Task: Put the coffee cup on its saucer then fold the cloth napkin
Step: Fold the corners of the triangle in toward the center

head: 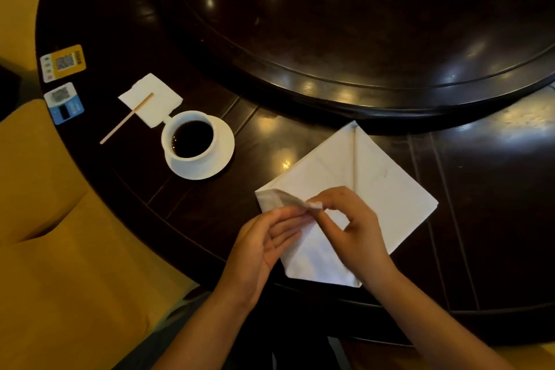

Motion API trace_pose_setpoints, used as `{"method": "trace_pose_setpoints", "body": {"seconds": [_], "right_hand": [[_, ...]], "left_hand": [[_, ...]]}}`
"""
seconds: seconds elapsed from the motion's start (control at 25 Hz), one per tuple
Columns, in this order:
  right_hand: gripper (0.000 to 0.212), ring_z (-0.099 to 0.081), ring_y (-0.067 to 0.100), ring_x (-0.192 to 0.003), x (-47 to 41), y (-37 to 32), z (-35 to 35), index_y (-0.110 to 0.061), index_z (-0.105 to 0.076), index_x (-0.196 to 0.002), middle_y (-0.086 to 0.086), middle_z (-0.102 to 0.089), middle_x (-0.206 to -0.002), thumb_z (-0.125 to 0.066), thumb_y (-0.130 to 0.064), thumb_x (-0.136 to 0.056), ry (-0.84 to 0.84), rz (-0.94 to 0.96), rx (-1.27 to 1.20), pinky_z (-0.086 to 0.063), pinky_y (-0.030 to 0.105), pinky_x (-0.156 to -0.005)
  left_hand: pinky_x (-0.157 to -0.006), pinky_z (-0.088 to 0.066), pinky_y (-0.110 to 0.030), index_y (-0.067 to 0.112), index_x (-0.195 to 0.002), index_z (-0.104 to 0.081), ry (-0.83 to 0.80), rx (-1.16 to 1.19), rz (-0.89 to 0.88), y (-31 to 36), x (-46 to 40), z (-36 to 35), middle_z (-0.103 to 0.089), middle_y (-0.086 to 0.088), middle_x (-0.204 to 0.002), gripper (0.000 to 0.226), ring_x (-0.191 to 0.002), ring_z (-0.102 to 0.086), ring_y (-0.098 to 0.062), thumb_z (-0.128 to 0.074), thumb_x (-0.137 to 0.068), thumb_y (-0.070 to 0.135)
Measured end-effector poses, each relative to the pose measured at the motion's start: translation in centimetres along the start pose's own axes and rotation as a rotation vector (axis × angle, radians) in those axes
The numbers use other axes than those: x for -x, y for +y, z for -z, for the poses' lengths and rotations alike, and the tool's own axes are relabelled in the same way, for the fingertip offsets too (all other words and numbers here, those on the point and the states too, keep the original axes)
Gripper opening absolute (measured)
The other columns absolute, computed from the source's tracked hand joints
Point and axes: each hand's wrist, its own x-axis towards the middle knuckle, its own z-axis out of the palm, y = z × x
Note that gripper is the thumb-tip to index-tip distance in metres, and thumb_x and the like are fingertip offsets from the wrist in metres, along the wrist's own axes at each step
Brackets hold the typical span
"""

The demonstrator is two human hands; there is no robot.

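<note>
A white coffee cup [188, 135] full of dark coffee stands on its white saucer [223, 144] at the left of the dark table. The white cloth napkin [387, 189] lies partly folded near the table's front edge. Its left corner is lifted and pulled toward the middle. My right hand [354, 225] pinches that lifted corner between thumb and fingertips. My left hand [264, 246] is beside it, palm up, its fingers straight and touching the underside of the raised flap.
A paper napkin [162, 99] with a wooden stir stick [126, 119] lies behind the cup. Two QR-code cards [63, 63] [63, 103] sit at the table's left edge. A raised round turntable [360, 39] fills the back. Yellow chair cushions [60, 234] are to the left.
</note>
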Motion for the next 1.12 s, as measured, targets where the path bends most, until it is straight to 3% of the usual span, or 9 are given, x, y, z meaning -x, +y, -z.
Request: {"method": "trace_pose_setpoints", "body": {"seconds": [0.16,0.28,0.52,0.6,0.72,0.8,0.92,1.04,1.12], "right_hand": [[0.006,-0.056,0.012,-0.064,-6.0,3.0,4.3,-0.019,-0.068,-0.081,-0.005,-0.063,-0.072,-0.068,-0.013,-0.083,-0.037,-0.232,0.126,-0.044,0.024,-0.064],[0.017,-0.058,0.013,-0.075,-9.7,5.6,5.7,-0.012,-0.065,-0.101,0.0,-0.063,-0.085,-0.064,-0.021,-0.086,-0.043,-0.308,0.276,-0.047,0.027,-0.073],[0.03,-0.059,0.016,-0.083,-12.5,8.2,5.4,-0.012,-0.058,-0.112,0.004,-0.066,-0.097,-0.065,-0.021,-0.085,0.058,-0.235,0.401,-0.05,0.031,-0.079],[0.032,-0.061,0.021,-0.084,-12.5,8.3,5.3,-0.01,-0.057,-0.112,0.008,-0.066,-0.099,-0.067,-0.021,-0.084,0.076,-0.16,0.458,-0.05,0.031,-0.076],[0.035,-0.06,0.032,-0.093,-11.4,8.9,5.8,-0.006,-0.058,-0.115,0.017,-0.064,-0.106,-0.066,-0.022,-0.084,0.016,0.305,0.802,-0.053,0.038,-0.073],[0.045,-0.045,0.037,-0.124,-10.7,10.0,6.4,-0.01,-0.047,-0.132,0.018,-0.052,-0.134,-0.052,-0.029,-0.092,-0.256,0.474,0.92,-0.043,0.049,-0.099],[0.056,0.004,0.021,-0.143,-10.7,11.6,7.5,-0.023,-0.008,-0.147,0.002,-0.004,-0.156,-0.022,-0.043,-0.097,-0.584,0.318,0.989,-0.005,0.044,-0.117],[0.054,0.011,0.016,-0.142,-10.7,12.4,7.6,-0.025,0.002,-0.146,-0.002,0.005,-0.154,-0.015,-0.044,-0.098,-0.579,0.287,1.024,0.002,0.04,-0.117],[0.055,0.008,0.016,-0.142,-10.8,12.4,7.6,-0.023,0.0,-0.146,0.0,0.002,-0.154,-0.017,-0.042,-0.097,-0.57,0.303,1.042,0.001,0.039,-0.116]], "left_hand": [[-0.084,-0.048,-0.013,0.021,-0.095,-0.073,0.06,-0.502,-0.234,-0.7,-3.0,-1.3,-0.072,0.004,-0.105,0.021,-0.104,-0.062,-0.01,-0.055,-0.084,0.026],[-0.1,-0.038,-0.019,0.019,-0.127,-0.055,0.043,-1.08,-0.544,-1.3,-5.9,-1.1,-0.056,0.001,-0.132,0.035,-0.122,-0.047,-0.008,-0.048,-0.094,0.026],[-0.11,0.017,-0.034,0.022,-0.148,-0.003,-0.09,-1.796,-0.719,-2.9,-11.5,-0.7,-0.005,0.0,-0.158,0.062,-0.139,0.014,-0.009,-0.023,-0.096,0.047],[-0.11,0.018,-0.039,0.024,-0.148,0.005,-0.101,-1.901,-0.682,-4.0,-12.0,-0.4,0.003,-0.001,-0.158,0.064,-0.139,0.019,-0.012,-0.016,-0.093,0.051],[-0.112,0.014,-0.043,0.022,-0.148,0.005,-0.077,-1.973,-0.649,-5.2,-12.7,-0.1,0.007,-0.002,-0.158,0.065,-0.14,0.019,-0.016,-0.016,-0.093,0.051],[-0.112,0.013,-0.044,0.02,-0.148,0.0,-0.077,-1.99,-0.658,-5.5,-12.8,0.0,0.008,-0.002,-0.156,0.066,-0.141,0.017,-0.016,-0.017,-0.092,0.05],[-0.114,0.007,-0.043,0.019,-0.148,-0.002,-0.086,-1.974,-0.684,-4.9,-13.0,0.6,0.007,-0.001,-0.155,0.066,-0.143,0.011,-0.015,-0.018,-0.092,0.051],[-0.113,0.013,-0.043,0.017,-0.147,0.005,-0.14,-2.006,-0.701,-3.4,-13.8,0.7,0.006,-0.003,-0.156,0.069,-0.142,0.015,-0.014,-0.015,-0.091,0.053],[-0.111,0.018,-0.043,0.018,-0.146,0.009,-0.407,-2.066,-0.794,-3.2,-14.0,-0.4,0.011,-0.002,-0.155,0.069,-0.14,0.019,-0.014,-0.016,-0.092,0.054]]}}
